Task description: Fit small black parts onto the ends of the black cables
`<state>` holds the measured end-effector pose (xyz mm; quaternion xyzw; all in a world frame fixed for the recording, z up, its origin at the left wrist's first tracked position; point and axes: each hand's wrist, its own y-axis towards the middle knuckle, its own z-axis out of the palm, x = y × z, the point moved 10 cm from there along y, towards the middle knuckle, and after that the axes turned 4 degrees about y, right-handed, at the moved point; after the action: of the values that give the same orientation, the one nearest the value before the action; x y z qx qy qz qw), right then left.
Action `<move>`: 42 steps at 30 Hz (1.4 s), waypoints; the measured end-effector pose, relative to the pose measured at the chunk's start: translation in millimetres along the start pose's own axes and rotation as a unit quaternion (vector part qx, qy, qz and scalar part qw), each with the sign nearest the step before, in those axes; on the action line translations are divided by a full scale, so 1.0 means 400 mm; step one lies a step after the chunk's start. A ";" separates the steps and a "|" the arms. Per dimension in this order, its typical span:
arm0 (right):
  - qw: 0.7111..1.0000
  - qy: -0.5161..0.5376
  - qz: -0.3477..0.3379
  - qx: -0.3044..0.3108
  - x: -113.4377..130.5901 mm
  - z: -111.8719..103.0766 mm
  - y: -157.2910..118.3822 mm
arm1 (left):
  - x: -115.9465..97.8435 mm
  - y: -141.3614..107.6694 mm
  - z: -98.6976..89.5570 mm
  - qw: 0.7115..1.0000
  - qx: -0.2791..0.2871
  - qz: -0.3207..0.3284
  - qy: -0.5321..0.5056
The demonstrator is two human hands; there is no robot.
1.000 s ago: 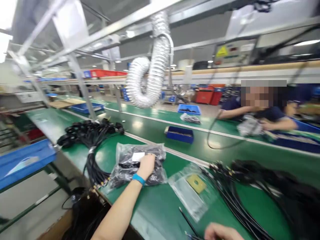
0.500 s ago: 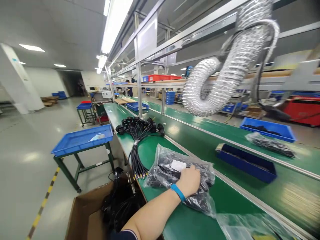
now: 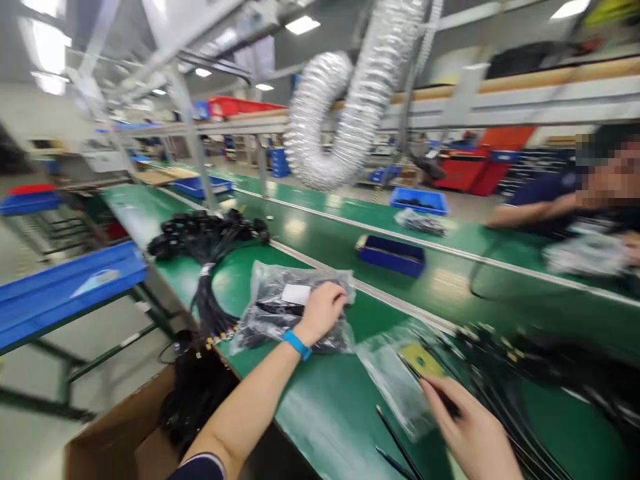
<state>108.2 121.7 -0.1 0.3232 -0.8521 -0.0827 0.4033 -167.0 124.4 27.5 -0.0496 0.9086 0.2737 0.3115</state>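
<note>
My left hand (image 3: 324, 310), with a blue wristband, lies curled over the right part of a clear plastic bag (image 3: 270, 327). The bag holds black cables and has a white label (image 3: 296, 294). My right hand (image 3: 470, 417) is closed around a slim, dark, pen-like tool (image 3: 411, 366) with a pointed end. Beneath that tool lies a flat clear bag (image 3: 395, 393) with a yellow piece (image 3: 423, 359) at it. To the right, a blurred bundle of black cables (image 3: 500, 380) spreads on the green bench.
A tied bundle of black cables (image 3: 207, 243) lies farther left on the bench. Below the edge stands a cardboard box (image 3: 107, 423) with black cables. Beyond are a dark blue bin (image 3: 393, 255) and a co-worker's arm (image 3: 530, 208). A silver duct (image 3: 330, 143) hangs overhead.
The view has swung to the right, bringing my right hand, the cable bundle beside it and a co-worker into sight. My left hand stays on the filled bag.
</note>
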 end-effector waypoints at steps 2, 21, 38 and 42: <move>1.000 -0.017 0.021 0.006 -0.013 0.002 -0.017 | 0.008 -0.004 0.016 0.997 0.010 -0.028 -0.068; 0.947 -0.320 0.003 -0.015 -0.013 0.003 -0.045 | -0.088 -0.129 0.217 0.827 0.264 -0.199 -0.454; 0.998 0.015 0.037 -0.047 0.063 -0.048 -0.046 | -0.180 -0.221 0.302 0.688 0.357 -0.253 -0.578; 0.998 0.016 0.042 -0.039 0.055 -0.042 -0.048 | -0.191 -0.228 0.301 0.690 0.369 -0.253 -0.569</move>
<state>119.5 95.2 17.4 0.2722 -0.8544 -0.0939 0.4326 -17.0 104.7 -48.7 0.0069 0.5379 -0.1966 0.8197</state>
